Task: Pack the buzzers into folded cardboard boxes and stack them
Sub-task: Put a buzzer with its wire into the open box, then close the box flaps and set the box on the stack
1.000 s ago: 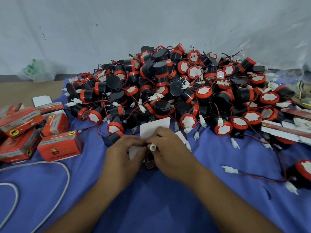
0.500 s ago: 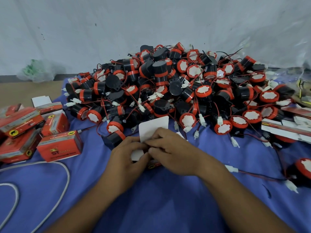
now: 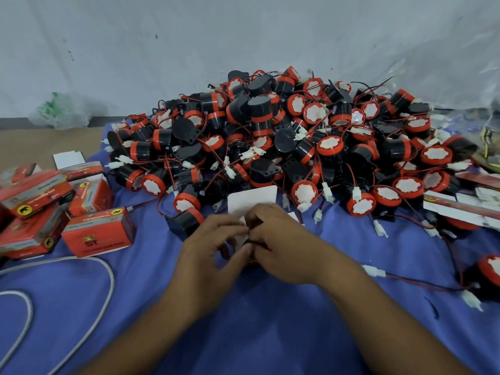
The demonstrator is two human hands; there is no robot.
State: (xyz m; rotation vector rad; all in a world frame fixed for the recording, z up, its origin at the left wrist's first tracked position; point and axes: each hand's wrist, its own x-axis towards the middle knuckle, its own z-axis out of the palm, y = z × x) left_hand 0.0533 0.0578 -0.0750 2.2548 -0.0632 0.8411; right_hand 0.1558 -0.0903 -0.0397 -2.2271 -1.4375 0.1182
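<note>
Blue cloth covers a table set against a pale wall. Across its far side spreads a big heap of black-and-red buzzers with tangled wires and white plugs. Closed red boxes are piled at the left edge, near a looping white cable. At the centre, just in front of the heap, the left hand and right hand meet, fingers curled tightly around a small cardboard box, mostly hidden, its white flap standing up.

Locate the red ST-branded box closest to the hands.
In the head view, the red ST box lies on the blue cloth left of the left hand, frontmost of the packed boxes, just beyond the white cable.
</note>
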